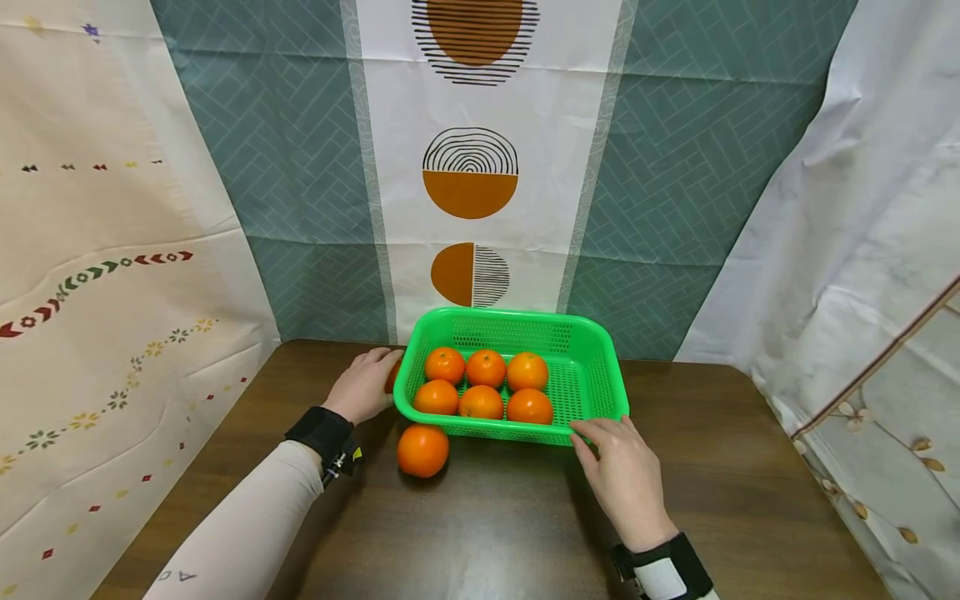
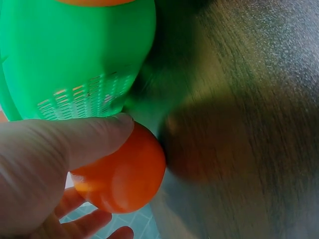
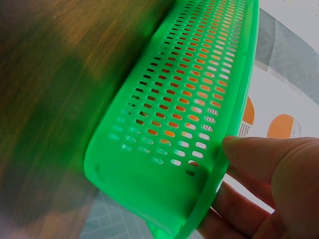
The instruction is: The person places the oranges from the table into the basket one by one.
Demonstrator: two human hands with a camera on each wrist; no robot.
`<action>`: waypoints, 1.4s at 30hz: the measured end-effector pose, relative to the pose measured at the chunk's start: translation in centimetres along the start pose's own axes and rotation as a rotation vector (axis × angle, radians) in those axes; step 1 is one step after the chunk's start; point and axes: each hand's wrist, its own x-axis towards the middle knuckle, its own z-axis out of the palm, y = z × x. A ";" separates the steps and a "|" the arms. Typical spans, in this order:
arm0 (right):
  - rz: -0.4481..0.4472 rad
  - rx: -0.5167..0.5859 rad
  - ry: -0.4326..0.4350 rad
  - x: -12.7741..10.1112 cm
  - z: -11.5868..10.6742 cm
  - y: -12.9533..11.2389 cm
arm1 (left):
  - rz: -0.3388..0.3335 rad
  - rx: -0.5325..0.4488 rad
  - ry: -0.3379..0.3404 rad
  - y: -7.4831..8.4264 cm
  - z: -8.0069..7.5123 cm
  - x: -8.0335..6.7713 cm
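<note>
A green plastic basket (image 1: 585,377) with perforated walls holds several oranges (image 1: 485,367) in two rows toward its left side. Just outside the basket's left end, my left hand (image 1: 363,385) grips an orange (image 2: 127,172); the thumb lies over it and the fingers curve round its far side. In the head view this orange is mostly hidden by the hand and the basket. My right hand (image 1: 618,467) pinches the basket's rim (image 3: 230,130) near the front right corner, thumb outside and fingers on the inner side. Another orange (image 1: 423,451) sits on the table before the basket's front left corner.
The dark wooden table (image 1: 502,517) carries the basket near its back edge. Behind it hangs a patterned teal and white cloth (image 1: 315,167), with a cream cloth (image 1: 127,333) at the left and a pale one (image 1: 862,292) at the right.
</note>
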 end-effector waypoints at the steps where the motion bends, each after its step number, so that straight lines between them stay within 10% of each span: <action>1: 0.000 0.000 0.000 0.0 0.0 0.0 | 0.002 -0.001 0.002 0.0 0.1 0.0; 42: -0.005 -0.003 -0.002 0.0 0.1 0.2 | -0.001 0.010 0.065 -0.2 1.0 0.2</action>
